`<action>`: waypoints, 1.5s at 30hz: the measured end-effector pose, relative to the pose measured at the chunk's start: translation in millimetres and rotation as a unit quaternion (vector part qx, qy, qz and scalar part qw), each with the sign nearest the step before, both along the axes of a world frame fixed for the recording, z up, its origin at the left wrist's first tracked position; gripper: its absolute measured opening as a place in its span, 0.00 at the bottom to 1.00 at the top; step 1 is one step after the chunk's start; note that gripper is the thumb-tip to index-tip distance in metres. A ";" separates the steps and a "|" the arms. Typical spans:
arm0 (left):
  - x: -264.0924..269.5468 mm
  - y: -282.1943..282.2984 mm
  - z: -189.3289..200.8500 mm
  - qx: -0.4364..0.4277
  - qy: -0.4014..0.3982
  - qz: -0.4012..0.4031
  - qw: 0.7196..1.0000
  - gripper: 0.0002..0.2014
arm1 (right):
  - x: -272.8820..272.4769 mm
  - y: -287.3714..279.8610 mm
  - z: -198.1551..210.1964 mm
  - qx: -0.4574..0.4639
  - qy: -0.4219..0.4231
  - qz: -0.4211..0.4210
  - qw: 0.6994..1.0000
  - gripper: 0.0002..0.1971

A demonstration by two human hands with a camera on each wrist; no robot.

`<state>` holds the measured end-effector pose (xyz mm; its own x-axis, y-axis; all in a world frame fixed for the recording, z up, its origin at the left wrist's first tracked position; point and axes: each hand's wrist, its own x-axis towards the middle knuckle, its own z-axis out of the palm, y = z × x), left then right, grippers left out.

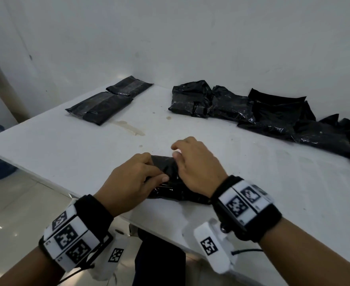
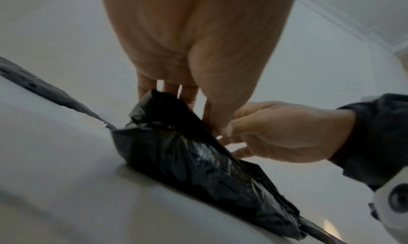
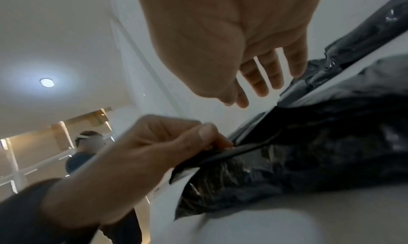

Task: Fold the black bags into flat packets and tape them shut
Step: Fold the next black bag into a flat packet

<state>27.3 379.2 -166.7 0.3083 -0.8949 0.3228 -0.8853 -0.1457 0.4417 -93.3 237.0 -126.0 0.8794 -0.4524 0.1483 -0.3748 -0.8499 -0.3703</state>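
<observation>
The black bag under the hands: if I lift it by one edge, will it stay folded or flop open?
Probably it flops: the black bag is thin, crinkled film that sags where the left hand pinches its edge. It looks light for its size. Its glossy surface may slip, and nothing shows tape on it yet, unlike the taped packets further back on the table.
</observation>
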 end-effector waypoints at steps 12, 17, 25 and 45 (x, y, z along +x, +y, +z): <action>-7.0 -7.2 15.7 0.200 -0.005 0.039 0.979 0.42 | 1.6 -5.4 -33.2 0.077 0.222 0.009 0.972 0.37; -8.5 -12.2 34.6 0.203 0.069 0.040 0.976 0.42 | -1.0 -4.1 -31.7 0.069 0.226 0.020 0.971 0.42; 2.8 -19.8 4.1 0.271 0.069 0.063 0.958 0.37 | -4.3 -4.0 -31.3 0.083 0.220 -0.007 0.972 0.46; 16.3 3.1 -4.5 0.312 0.065 0.064 0.946 0.67 | -30.4 -3.8 -29.3 -0.009 0.231 0.119 0.966 0.40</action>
